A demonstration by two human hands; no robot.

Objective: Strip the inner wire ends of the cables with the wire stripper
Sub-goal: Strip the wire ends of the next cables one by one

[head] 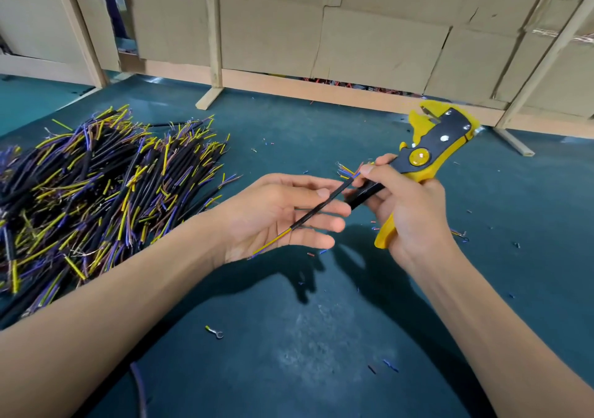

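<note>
Cable passed between two hands above the worktop (321,337)

The left hand (276,215) lay open under the black cable (316,210); the right hand (406,212) gripped the yellow wire stripper (427,157) and pinched the cable's far end.

Glossy yellow-and-black plastic wire stripper (427,157) with shiny metal rivets; matt black-sheathed cable (316,210); worn, scuffed teal counter (289,337); rough cardboard wall (369,38).

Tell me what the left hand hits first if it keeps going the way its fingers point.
Probably the right hand. The left hand lies open, fingers pointing right, under the black cable; the right hand's fingers, holding the wire stripper, sit just beyond its fingertips. Depth is uncertain.
</note>
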